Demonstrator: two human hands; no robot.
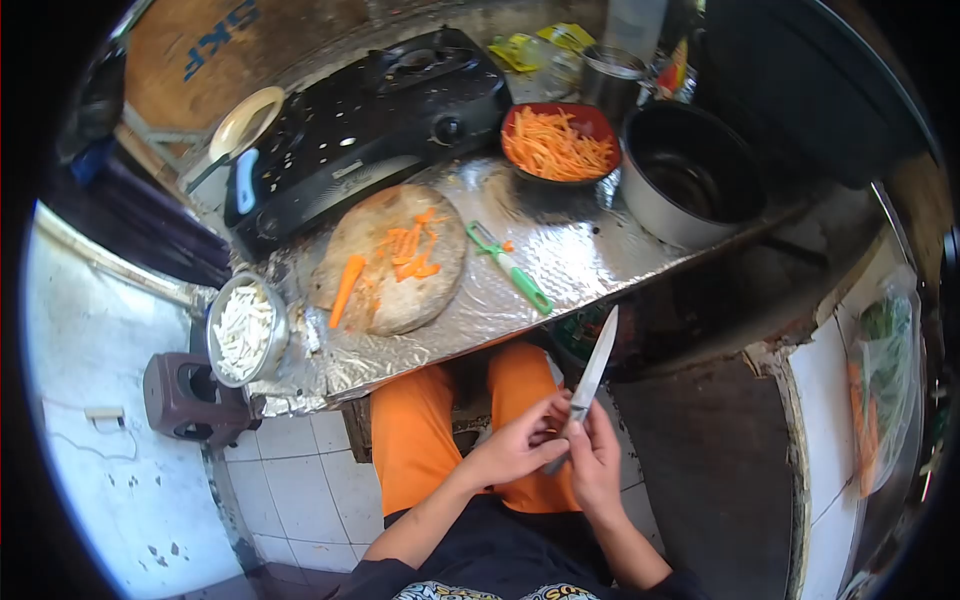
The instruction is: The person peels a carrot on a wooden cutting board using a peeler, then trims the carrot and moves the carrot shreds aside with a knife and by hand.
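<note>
Over my lap, a knife (598, 358) points up and away, its blade bare. My right hand (597, 462) is closed round its handle, thumb along the side. The curled fingers of my left hand (522, 440) meet the knife where blade and handle join. Beyond the hands, a green and white peeler (512, 268) lies on the foil-covered counter (570, 235). To its left, a round wooden cutting board (345, 230) carries cut carrot pieces (408, 250) and a tapered carrot piece (346, 290).
A red bowl (513, 160) of carrot strips and a deep pot (655, 205) stand at the back right. A black gas stove (370, 140) is behind the board. White strips fill a container (278, 350) at the left corner. A bag of vegetables (885, 370) is far right.
</note>
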